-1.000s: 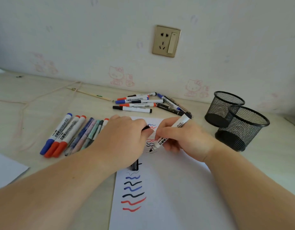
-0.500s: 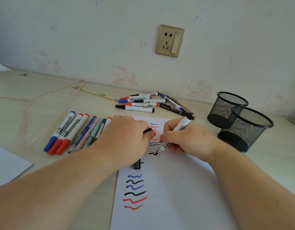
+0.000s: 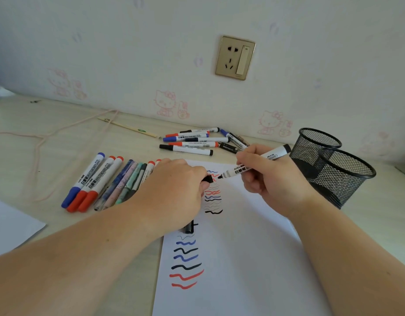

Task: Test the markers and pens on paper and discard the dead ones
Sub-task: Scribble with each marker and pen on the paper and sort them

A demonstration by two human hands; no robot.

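My right hand (image 3: 272, 179) grips a white black-tipped whiteboard marker (image 3: 253, 164), lifted off the white paper (image 3: 242, 258) with its tip pointing left. My left hand (image 3: 174, 190) pinches the marker's black cap (image 3: 208, 179) just left of that tip; a dark object shows under its heel. The paper carries black, blue and red squiggles, the newest a thick black line (image 3: 214, 211). A row of markers and pens (image 3: 101, 181) lies to the left. Another loose pile of markers (image 3: 197, 142) lies near the wall.
Two black mesh pen cups (image 3: 342, 174) stand at the right, one behind the other. A second sheet's corner (image 3: 12, 226) lies at the left edge. A wooden stick (image 3: 128, 127) and pink cord (image 3: 42, 142) lie at the back left.
My right hand lifted the marker off the paper and turned its tip toward the cap in my left hand. A fresh black squiggle is on the sheet.
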